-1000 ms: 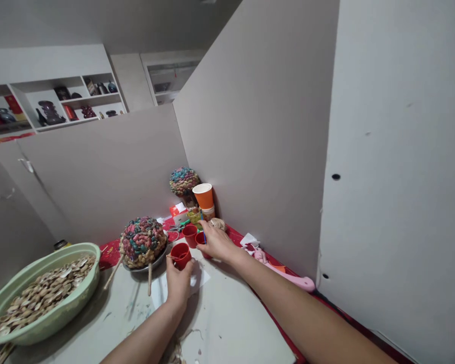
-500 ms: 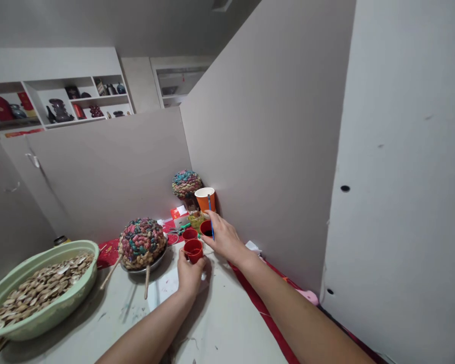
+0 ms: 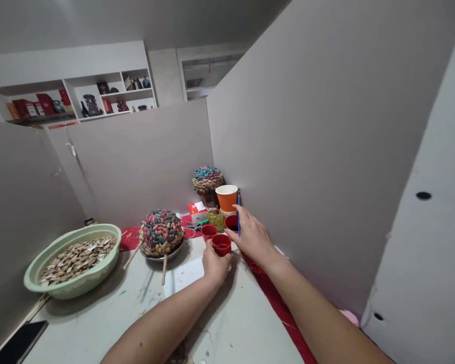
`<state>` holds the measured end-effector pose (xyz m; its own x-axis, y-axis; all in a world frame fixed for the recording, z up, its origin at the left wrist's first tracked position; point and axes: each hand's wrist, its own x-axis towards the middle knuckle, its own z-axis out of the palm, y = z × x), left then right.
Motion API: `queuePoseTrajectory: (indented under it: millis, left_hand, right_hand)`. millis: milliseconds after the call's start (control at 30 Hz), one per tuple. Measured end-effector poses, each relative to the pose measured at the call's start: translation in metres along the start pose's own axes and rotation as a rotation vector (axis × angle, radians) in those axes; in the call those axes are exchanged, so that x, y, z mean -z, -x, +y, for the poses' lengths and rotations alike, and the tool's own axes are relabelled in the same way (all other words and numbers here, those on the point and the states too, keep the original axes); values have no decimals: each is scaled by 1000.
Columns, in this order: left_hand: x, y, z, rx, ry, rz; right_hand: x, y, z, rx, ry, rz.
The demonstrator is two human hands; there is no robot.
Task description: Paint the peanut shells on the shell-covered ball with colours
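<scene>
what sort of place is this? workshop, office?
Probably a craft workspace, perhaps a booth: grey partitions stand around the table, a colourful knobbly dome sits in a metal bowl, and the left hand holds a small red cup.

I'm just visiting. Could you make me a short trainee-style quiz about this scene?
1. Multiple choice: what does the left grip hold?
A) a phone
B) a red cup
C) a sheet of paper

2. True or false: the right grip holds an orange cup.

3. Fill in: the basin full of small brownish pieces is pale ____.

Key: 1. B; 2. False, it holds a slim blue stick; 3. green.
</scene>
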<state>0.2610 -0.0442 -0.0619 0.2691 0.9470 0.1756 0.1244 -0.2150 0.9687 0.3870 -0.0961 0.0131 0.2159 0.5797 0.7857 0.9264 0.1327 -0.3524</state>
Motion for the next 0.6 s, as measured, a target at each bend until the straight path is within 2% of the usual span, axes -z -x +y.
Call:
queuePoseTrajectory:
  millis: [233, 400, 600]
  left_hand:
    - [25, 18, 17, -33, -61, -12]
    - [54, 50, 32, -18, -65, -48]
    - [92, 97, 39, 52, 18, -125]
  right_hand:
    - [2, 1, -3, -1, 12, 3]
    - [2, 3, -9, 9, -12, -1]
    - [4, 3, -11, 5, -15, -4]
